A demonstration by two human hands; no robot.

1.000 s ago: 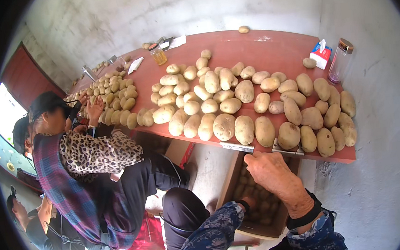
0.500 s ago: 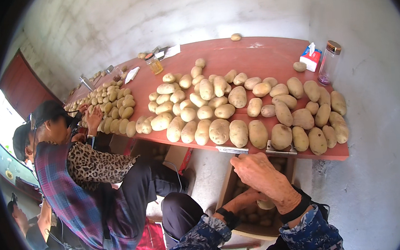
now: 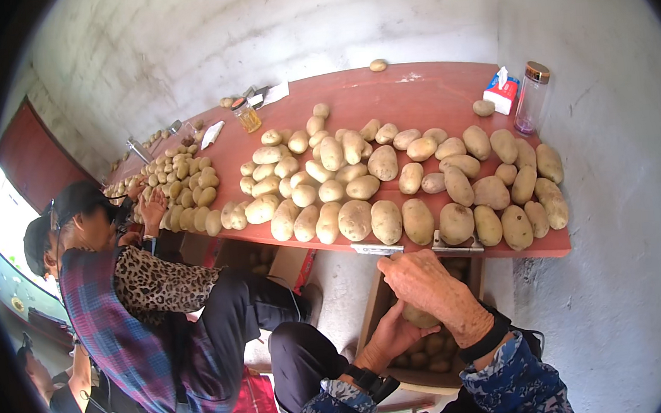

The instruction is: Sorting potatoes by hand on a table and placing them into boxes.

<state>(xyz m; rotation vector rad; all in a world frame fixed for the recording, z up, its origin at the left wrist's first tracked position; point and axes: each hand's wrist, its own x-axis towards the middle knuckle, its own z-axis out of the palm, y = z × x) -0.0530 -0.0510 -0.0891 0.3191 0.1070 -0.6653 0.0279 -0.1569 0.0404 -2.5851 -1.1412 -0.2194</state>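
My left hand (image 3: 391, 334) is closed around a potato (image 3: 419, 316) above an open cardboard box (image 3: 370, 312) below the table edge. Just over that potato, my right hand (image 3: 422, 281) is closed with its knuckles up. Its fingertips are turned away, so whatever it grips is hidden. More potatoes (image 3: 432, 347) lie inside the box. On the red table (image 3: 430, 94), rows of pale potatoes (image 3: 355, 220) reach the near edge. A white printed strip (image 3: 377, 248) and a metallic strip (image 3: 457, 241) sit along that edge, close to my right hand.
To the left a seated person (image 3: 137, 315) in a plaid vest has a hand at another heap of potatoes (image 3: 181, 187). A lidded jar (image 3: 246, 115), a tissue box (image 3: 502, 92) and a tall bottle (image 3: 531, 97) stand farther back. Another open box (image 3: 288, 266) is under the table.
My left hand has come up out of the box with the potato, closer under my right hand. The view has shifted slightly; the table potatoes keep their arrangement.
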